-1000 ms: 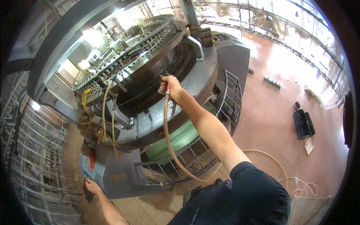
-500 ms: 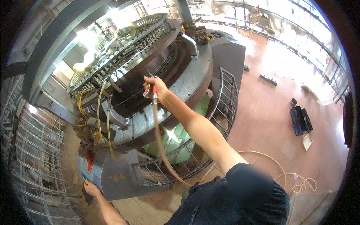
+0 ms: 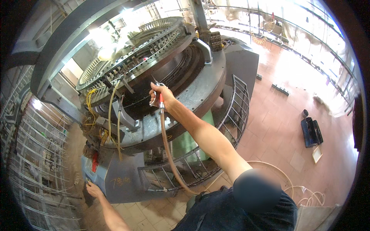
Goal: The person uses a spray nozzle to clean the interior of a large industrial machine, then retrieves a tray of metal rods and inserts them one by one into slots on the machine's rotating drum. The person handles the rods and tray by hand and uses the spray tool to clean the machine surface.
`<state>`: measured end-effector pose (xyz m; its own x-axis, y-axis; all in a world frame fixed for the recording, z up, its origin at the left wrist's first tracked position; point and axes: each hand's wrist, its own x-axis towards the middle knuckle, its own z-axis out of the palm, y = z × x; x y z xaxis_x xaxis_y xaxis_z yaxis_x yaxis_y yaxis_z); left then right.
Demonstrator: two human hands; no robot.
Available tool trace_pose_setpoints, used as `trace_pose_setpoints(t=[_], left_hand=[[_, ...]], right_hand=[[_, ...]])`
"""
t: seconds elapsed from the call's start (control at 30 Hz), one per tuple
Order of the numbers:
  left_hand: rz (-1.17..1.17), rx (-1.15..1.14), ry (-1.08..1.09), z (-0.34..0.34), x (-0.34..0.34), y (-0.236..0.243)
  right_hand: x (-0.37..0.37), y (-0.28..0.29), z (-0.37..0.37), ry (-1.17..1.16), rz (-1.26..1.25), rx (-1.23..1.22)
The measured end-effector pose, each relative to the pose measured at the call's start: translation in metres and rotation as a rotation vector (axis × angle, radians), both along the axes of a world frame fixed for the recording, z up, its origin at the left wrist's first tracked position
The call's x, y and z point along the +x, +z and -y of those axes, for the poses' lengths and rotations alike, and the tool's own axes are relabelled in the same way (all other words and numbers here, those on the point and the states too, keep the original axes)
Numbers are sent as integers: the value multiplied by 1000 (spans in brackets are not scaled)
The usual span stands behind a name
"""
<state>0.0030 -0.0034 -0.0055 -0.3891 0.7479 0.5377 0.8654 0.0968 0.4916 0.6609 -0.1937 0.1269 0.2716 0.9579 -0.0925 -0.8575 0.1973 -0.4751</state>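
Note:
My right hand (image 3: 162,94) is closed around an air blow gun with a red part (image 3: 161,98) showing at its handle. Its thin nozzle points up and left into the dark opening of a large circular knitting machine (image 3: 185,104). A brownish hose (image 3: 165,142) hangs from the gun's metal fitting and runs down past the curved guard rail. At lower left, my left hand (image 3: 93,189) is at the edge of a blue-grey panel (image 3: 101,174), its fingers curled. What they grip, if anything, is too small to make out. A red object (image 3: 94,161) sits just above that panel.
A curved metal guard rail (image 3: 241,104) rings the machine's base. Yellow tubes (image 3: 111,111) hang at its left. On the tiled floor to the right stand an open dark toolbox (image 3: 311,132), a dark row of parts (image 3: 280,89) and a coiled pale hose (image 3: 312,196). Racks (image 3: 42,154) fill the left.
The whole view has shifted, with the machine now slightly lower and farther right. My right hand keeps the blow gun at the same opening; my left hand stays by the panel.

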Motion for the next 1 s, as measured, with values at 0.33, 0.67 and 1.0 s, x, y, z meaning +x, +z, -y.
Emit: trace_pose_setpoints(t=[0.33,0.67,1.0], left_hand=[[-48,-117,8,0,-3,5],[-5,-43,-5,1,2,4],[-66,-97,-35,1,-1,7]], right_hand=[[6,-12,-3,-436,-122,93],[-13,-12,-7,-338,-371,-7],[-22,-11,-12,-84,-19,-42]])
